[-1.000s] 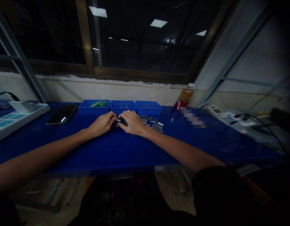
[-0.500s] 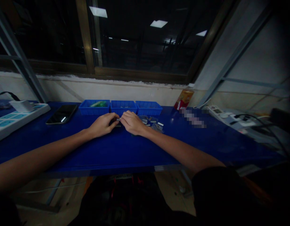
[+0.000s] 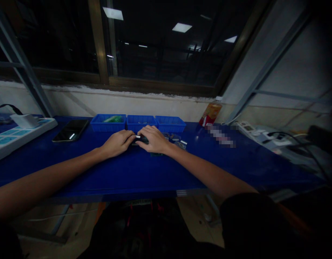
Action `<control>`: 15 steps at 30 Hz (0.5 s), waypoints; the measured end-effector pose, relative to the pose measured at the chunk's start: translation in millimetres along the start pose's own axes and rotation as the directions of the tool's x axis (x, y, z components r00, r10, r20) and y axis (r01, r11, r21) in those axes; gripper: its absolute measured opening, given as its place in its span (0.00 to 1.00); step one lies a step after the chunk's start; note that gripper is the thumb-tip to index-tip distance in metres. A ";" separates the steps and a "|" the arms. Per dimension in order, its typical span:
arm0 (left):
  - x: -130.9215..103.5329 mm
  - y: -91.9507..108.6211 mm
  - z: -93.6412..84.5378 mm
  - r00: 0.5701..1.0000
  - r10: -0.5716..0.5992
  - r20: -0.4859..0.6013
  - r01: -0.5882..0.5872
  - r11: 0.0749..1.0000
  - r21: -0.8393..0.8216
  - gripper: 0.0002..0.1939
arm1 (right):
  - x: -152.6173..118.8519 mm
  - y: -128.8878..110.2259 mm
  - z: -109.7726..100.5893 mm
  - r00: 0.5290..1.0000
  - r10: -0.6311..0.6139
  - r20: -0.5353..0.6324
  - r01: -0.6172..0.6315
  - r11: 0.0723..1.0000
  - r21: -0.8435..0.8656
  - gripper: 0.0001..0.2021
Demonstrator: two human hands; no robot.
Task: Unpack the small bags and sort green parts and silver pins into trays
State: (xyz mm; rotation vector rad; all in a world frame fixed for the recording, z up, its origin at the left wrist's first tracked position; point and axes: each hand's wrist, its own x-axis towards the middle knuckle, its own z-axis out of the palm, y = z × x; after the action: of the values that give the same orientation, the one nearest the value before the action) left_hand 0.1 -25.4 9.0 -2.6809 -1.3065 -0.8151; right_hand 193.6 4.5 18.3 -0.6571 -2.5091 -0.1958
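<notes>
My left hand [image 3: 117, 143] is closed in a pinch over the blue table. At its fingertips shows a small pale metallic piece [image 3: 138, 136], which bridges the narrow gap to the other hand. My right hand [image 3: 154, 139] curls in from the right, thumb low and fingers above, around something dark and too small to name. Beneath its heel, the edge of a flat green piece [image 3: 156, 154] peeks out on the table. Just right of that hand lie small clear plastic bags [image 3: 179, 144] and several little metallic pieces [image 3: 174, 136].
Three blue bins stand along the back: a left bin [image 3: 108, 127] with green material, a middle bin [image 3: 131, 126] and a right bin [image 3: 171, 128]. A phone [image 3: 71, 131] and white power strip [image 3: 44, 126] lie left. A red-and-yellow packet [image 3: 210, 113] stands back right.
My right thumb has come away from the fingers and shows lower, with a dark gap behind it. My left fingers have drawn closer together. The pale piece shows more plainly.
</notes>
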 end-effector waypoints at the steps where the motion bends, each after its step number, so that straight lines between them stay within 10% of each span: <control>1: 0.0 -0.4 0.2 1.000 0.001 0.001 -0.001 1.000 0.005 0.17 | 0.2 -0.8 1.2 1.000 0.002 -0.008 -0.002 1.000 -0.009 0.09; 15: -2.0 -1.7 2.3 0.996 -0.012 -0.083 0.002 0.992 -0.125 0.13 | 5.3 5.3 6.6 0.998 0.057 0.016 -0.059 0.972 0.227 0.18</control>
State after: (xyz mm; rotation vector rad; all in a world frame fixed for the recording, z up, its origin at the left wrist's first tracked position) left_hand -1.1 -25.1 5.8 -2.7030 -1.2886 -1.0317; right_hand 189.3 13.1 15.5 -0.6368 -2.4680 0.1154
